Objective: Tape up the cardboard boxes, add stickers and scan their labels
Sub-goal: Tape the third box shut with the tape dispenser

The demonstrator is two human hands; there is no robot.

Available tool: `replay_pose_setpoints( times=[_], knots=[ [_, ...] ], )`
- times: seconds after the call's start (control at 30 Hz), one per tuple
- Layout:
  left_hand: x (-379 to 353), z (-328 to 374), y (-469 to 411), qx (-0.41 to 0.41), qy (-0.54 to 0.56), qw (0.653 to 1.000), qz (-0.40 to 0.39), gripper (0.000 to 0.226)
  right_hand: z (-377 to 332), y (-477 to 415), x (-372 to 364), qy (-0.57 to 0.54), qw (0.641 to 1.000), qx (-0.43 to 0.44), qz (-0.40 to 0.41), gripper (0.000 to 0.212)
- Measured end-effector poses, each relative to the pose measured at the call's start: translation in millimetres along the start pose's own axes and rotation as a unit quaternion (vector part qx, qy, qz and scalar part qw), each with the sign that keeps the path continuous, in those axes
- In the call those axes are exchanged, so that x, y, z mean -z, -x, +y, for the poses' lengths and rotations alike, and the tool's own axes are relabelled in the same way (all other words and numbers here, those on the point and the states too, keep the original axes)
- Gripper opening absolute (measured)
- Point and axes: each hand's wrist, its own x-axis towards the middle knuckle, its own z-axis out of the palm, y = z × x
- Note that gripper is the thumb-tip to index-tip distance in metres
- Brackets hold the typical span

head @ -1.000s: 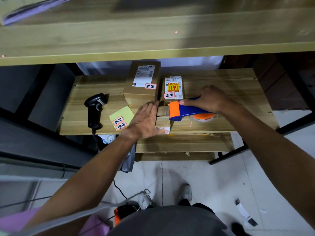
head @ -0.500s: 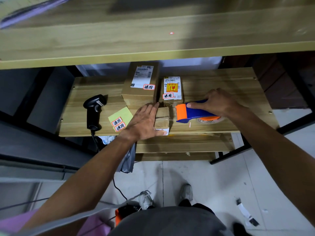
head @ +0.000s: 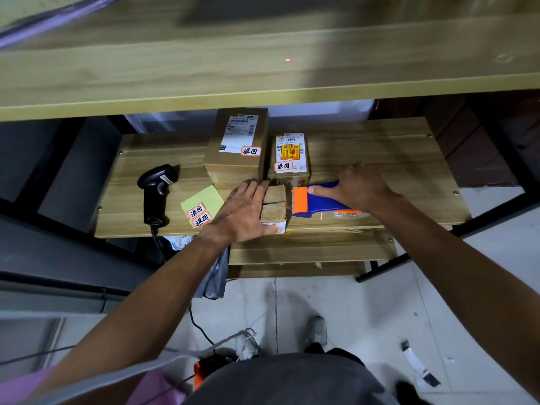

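Pressing our left hand [head: 242,211] flat on the small cardboard box [head: 274,206], we lay the fingers straight and close together across its top, with the thumb along its near edge by a white label. The box sits on the wooden tabletop [head: 380,153], between our two hands. Our right hand [head: 359,187] curls round the blue handle of the tape dispenser [head: 315,201], with the index finger stretched forward along its top. The dispenser's orange front end stands just beside the right side of the box; we cannot tell whether it touches. Its tape roll [head: 347,213] lies below our right wrist, on the tabletop.

Just beyond our left fingertips stands a taller cardboard box [head: 236,150] with a white shipping label and a red-edged sticker. Beside it, beyond the gap between our hands, is a narrower box [head: 292,159] with a white label, a yellow-and-red mark and a like sticker. Just left of our left hand lies a yellow sticker sheet [head: 204,204] carrying two red-edged stickers. Further left a black handheld scanner [head: 156,194] lies on the tabletop, its cable dropping over the near edge. Beyond both hands a higher wooden surface [head: 263,68] crosses the view, with a small red light dot [head: 287,60] on it.
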Motion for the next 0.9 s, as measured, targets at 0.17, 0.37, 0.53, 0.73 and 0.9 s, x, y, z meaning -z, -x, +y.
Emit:
replay_pose_setpoints(
  times=[0.17,0.37,0.53,0.73,0.9],
  knots=[
    [0,0,0,0.007,0.018,1.0,0.0,0.12,-22,8,9,0.063,0.998,-0.009,0.02,0.077],
    [-1,3,-2,0.017,0.021,1.0,-0.005,0.119,-48,20,18,0.104,0.993,0.007,0.056,0.075],
    [-1,4,-1,0.018,0.014,1.0,0.007,0.116,-63,30,18,0.116,0.991,0.017,0.07,0.064],
    [0,4,-1,0.023,0.023,0.999,0.011,0.113,-68,29,0,0.078,0.995,-0.007,0.059,0.062],
    [0,3,2,0.015,0.03,0.999,0.021,0.114,-50,30,-1,0.098,0.991,-0.042,0.078,0.072]
  ],
)
